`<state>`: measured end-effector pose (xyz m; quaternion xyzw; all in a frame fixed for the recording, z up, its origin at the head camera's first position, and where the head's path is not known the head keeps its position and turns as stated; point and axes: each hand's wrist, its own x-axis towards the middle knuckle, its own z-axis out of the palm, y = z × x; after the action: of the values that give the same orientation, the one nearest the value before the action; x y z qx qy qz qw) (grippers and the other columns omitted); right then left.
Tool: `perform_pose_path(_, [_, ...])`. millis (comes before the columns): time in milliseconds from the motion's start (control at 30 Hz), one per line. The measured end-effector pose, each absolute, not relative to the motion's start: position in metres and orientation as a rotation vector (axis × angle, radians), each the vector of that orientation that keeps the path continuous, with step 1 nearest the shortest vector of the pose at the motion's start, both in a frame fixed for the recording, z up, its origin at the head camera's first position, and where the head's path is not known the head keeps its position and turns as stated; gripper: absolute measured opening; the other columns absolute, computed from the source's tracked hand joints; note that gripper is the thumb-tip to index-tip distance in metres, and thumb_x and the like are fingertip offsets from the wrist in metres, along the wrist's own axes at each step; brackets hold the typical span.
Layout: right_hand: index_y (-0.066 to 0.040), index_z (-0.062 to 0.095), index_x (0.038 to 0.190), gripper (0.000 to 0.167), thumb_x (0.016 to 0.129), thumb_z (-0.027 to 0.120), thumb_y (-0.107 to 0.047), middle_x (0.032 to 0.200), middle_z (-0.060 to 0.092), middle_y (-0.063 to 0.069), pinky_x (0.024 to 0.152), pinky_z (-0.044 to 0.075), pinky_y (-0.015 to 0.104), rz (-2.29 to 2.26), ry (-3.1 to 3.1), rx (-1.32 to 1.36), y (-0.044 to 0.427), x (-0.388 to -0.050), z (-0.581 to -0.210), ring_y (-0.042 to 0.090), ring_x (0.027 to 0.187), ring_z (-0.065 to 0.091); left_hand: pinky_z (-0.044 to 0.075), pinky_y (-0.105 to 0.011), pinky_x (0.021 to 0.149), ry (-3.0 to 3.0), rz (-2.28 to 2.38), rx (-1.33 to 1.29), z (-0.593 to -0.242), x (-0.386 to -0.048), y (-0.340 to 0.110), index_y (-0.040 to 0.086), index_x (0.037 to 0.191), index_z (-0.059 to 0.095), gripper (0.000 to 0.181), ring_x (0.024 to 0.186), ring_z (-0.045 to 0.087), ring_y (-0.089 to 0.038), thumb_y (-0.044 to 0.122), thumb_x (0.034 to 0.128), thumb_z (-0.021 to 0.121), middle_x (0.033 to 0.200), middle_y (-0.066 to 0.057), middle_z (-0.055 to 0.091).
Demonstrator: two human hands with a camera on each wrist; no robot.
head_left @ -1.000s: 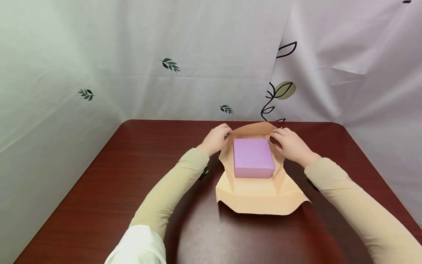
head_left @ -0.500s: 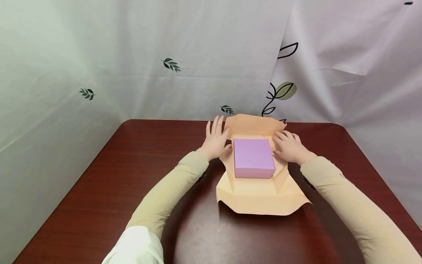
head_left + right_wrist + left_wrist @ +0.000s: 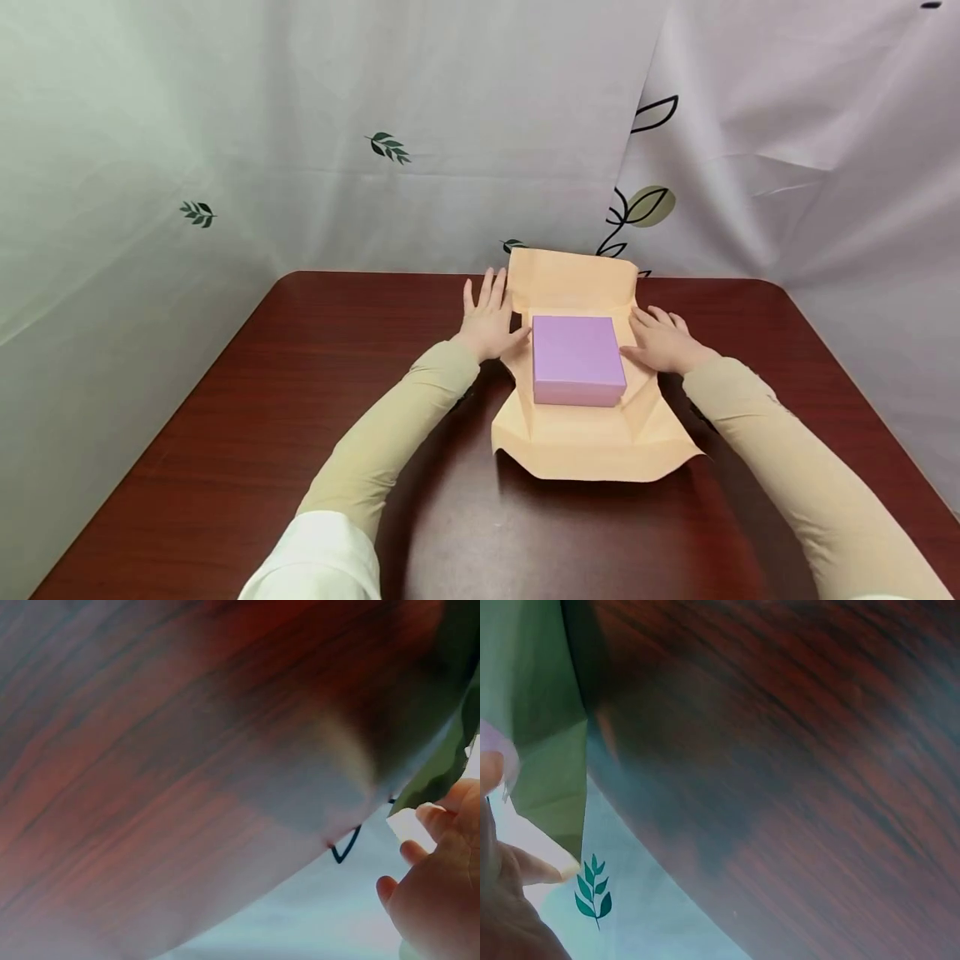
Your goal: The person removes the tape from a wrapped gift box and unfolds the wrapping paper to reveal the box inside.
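Observation:
A lilac rectangular box (image 3: 576, 350) lies on a creased sheet of peach wrapping paper (image 3: 573, 443). The paper's far flap stands up behind the box, and its near flap spreads toward me with the edge curving down. My left hand (image 3: 487, 327) is at the paper's left edge with fingers spread, the thumb reaching toward the box's left side. On the other side, my right hand (image 3: 663, 343) rests at the paper's right edge, fingers extended, thumb near the box. Both wrist views show the paper's dark underside: the left hand (image 3: 514, 889) and right hand (image 3: 442, 874) appear only partly.
Everything sits on a glossy reddish-brown wooden table (image 3: 300, 400) with rounded far corners. A pale curtain (image 3: 465, 100) printed with leaves hangs right behind the table's far edge and along the sides.
The paper's far flap has gone from folded inward to standing upright. Both hands have let go of its corners and moved slightly nearer me, with the left fingers spreading out.

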<state>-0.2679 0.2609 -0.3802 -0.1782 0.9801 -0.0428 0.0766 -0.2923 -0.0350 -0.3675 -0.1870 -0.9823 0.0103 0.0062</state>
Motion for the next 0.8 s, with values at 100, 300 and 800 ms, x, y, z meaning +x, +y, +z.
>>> perform_pose_path(100, [0.011,0.026,0.144,0.072,0.096,0.047,-0.039,0.151,0.021,0.029,0.107,0.012,0.065,-0.148,2.907,-0.517,0.263,-0.268,-0.382,0.049,0.138,0.013,-0.007,-0.057,0.113,-3.105,0.145,-0.635,-0.370,-0.294,-0.033,0.008,0.151,0.021,0.074,0.146,-0.015,-0.028,0.053,0.0961,0.041,0.160,-0.009,-0.009])
perform_pose_path(300, [0.010,0.026,0.144,0.074,0.096,0.045,-0.044,0.151,0.021,0.028,0.107,0.013,0.065,-0.149,2.859,-0.499,0.267,-0.267,-0.384,0.050,0.138,0.013,-0.004,-0.055,0.114,-3.134,0.218,-0.666,-0.373,-0.296,-0.032,0.010,0.152,0.020,0.066,0.147,-0.001,-0.028,0.034,0.0974,0.048,0.159,-0.008,0.011])
perform_pose_path(800, [0.011,0.023,0.144,0.102,0.080,0.061,-0.059,0.152,0.018,0.029,0.104,0.013,0.068,-0.227,2.762,-0.468,0.270,-0.262,-0.381,0.052,0.136,0.012,0.016,-0.049,0.115,-3.390,0.131,-0.794,-0.375,-0.291,-0.044,0.012,0.118,0.061,0.047,0.145,0.015,-0.030,0.051,0.0922,0.052,0.155,-0.007,0.028])
